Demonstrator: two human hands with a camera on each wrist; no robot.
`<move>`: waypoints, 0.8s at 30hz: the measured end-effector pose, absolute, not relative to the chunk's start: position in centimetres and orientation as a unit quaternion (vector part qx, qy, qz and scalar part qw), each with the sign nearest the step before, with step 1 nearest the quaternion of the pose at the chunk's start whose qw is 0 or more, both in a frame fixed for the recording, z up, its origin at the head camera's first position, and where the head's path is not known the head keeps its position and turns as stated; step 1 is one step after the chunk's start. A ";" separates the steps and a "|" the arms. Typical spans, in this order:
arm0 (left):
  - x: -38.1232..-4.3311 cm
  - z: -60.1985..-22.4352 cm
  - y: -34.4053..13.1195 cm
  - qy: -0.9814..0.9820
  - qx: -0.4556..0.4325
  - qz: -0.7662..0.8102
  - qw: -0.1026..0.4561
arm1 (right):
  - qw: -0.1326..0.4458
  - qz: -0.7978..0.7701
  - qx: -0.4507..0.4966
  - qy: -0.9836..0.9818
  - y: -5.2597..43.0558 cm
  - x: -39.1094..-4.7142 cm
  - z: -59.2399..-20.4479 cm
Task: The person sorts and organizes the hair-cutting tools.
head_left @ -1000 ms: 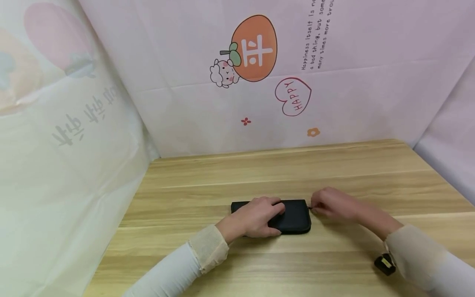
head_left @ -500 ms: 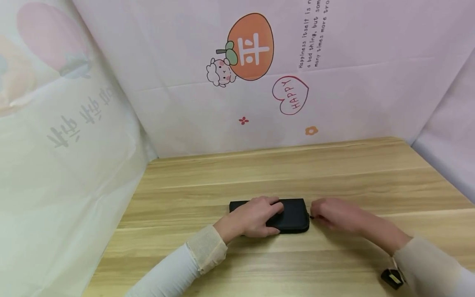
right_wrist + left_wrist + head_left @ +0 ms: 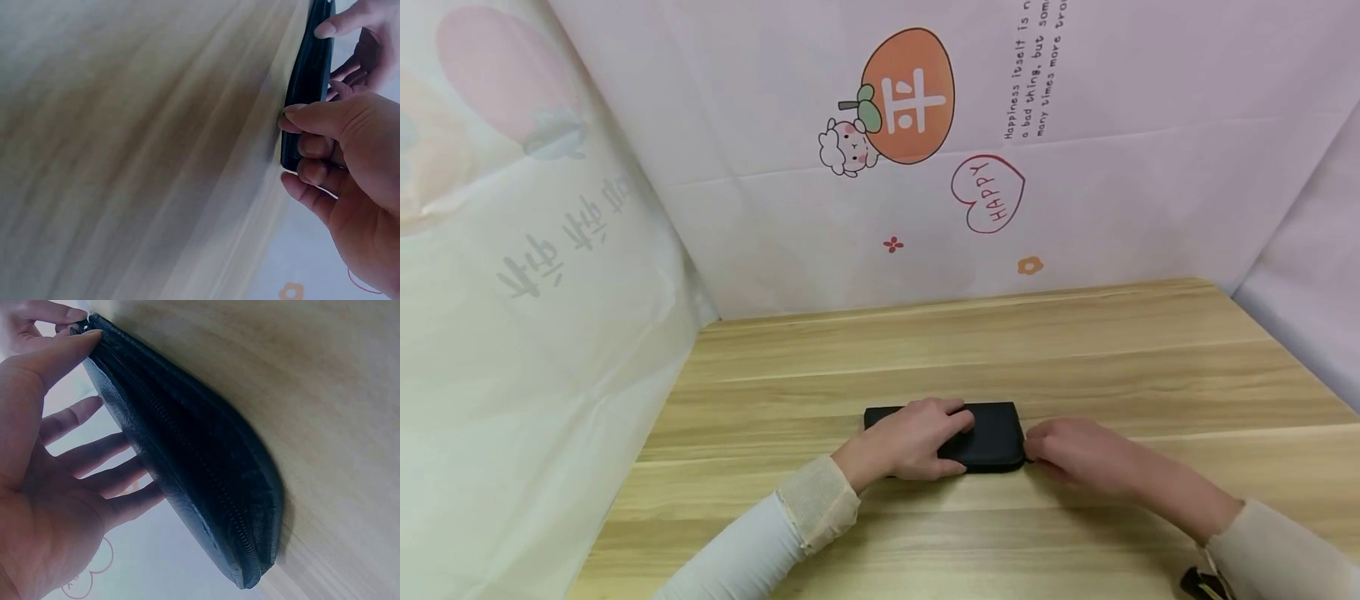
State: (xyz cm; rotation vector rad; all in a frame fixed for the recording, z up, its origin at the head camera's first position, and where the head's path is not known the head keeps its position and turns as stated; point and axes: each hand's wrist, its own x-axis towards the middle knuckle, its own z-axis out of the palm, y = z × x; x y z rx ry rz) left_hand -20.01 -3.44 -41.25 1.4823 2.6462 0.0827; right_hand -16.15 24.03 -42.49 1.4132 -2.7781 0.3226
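A black zippered wallet [image 3: 992,437] lies flat on the table. My left hand [image 3: 913,437] rests across it, fingers spread over the top and thumb at the near edge. In the left wrist view the fingers look fairly straight against the wallet [image 3: 206,469], and its near side gapes with zipper teeth visible. My right hand [image 3: 1078,454] is at the wallet's near right corner, thumb and forefinger pinching the small zipper pull [image 3: 80,328]. In the right wrist view, those fingertips [image 3: 294,112] mostly cover the pull.
The wood-grain table [image 3: 850,358] meets a pale printed sheet [image 3: 760,233] at the back, with more sheeting at left and right. A small black object with a yellow mark [image 3: 1202,583] is beside the right sleeve, partly cut off by the frame's bottom edge.
My right hand has moved nearer to me along the wallet's right end, drawing the zipper pull to the near corner. The left hand stays in place on the wallet.
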 end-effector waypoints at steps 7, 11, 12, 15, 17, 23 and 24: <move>-20.0 -41.1 -3.4 0.871 0.488 0.022 0.054 | 0.010 0.105 0.459 -0.882 23.6 -15.4 -42.5; -20.1 -41.3 -3.4 0.870 0.489 0.023 0.052 | 0.013 0.098 0.464 -0.880 22.9 -15.0 -42.4; -20.1 -41.3 -3.4 0.870 0.490 0.023 0.052 | 0.011 0.096 0.464 -0.881 22.6 -14.9 -42.4; -20.1 -41.4 -3.5 0.869 0.491 0.024 0.051 | 0.006 0.085 0.464 -0.882 21.8 -14.7 -42.3; -20.1 -41.4 -3.5 0.869 0.491 0.024 0.051 | 0.003 0.082 0.465 -0.882 21.4 -14.6 -42.2; -20.1 -41.4 -3.4 0.870 0.489 0.026 0.053 | -0.005 0.078 0.459 -0.885 20.2 -14.5 -42.0; -20.2 -41.4 -3.4 0.870 0.489 0.026 0.053 | -0.008 0.078 0.457 -0.886 20.0 -14.5 -42.0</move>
